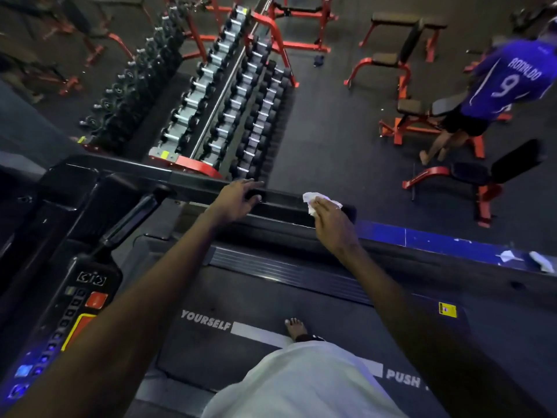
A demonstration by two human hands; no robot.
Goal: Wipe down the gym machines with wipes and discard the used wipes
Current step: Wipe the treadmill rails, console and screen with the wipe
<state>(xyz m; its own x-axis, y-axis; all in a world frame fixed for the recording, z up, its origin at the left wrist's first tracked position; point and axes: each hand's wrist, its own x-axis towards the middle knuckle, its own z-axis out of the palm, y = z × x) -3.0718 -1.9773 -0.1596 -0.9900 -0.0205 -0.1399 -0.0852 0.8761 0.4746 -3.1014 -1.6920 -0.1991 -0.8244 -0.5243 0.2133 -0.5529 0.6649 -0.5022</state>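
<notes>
a person is standing on the belt point(241, 297) of a treadmill and is reaching both arms forward to its black handrail point(280, 197). the right hand point(331, 224) is pinching a crumpled white wipe point(316, 202) between the thumb and fingers and is pressing it on the top of the handrail, near the rail's right end. the left hand point(238, 200) is lying on the same rail, a little apart from the wipe; its fingers are stretched and loosely spread over the far edge, and it is not holding anything.

the words "yourself" and "push" are showing in white on the belt, and one bare foot point(297, 328) is standing between them, above a pale garment point(301, 381). the console point(75, 312) of the treadmill is sitting on the left side, with orange buttons and small blue lights glowing. beyond the right edge of the treadmill a blue strip point(437, 242) is running along the floor, and two white crumpled pieces point(539, 260) are lying on it, well apart from the hands.

behind the handrail a long dumbbell rack point(241, 101) with a red frame is standing on the dark floor. red benches point(401, 55) are standing further right, and another person in a blue shirt point(506, 82) with the number 9 is bending over one of them
</notes>
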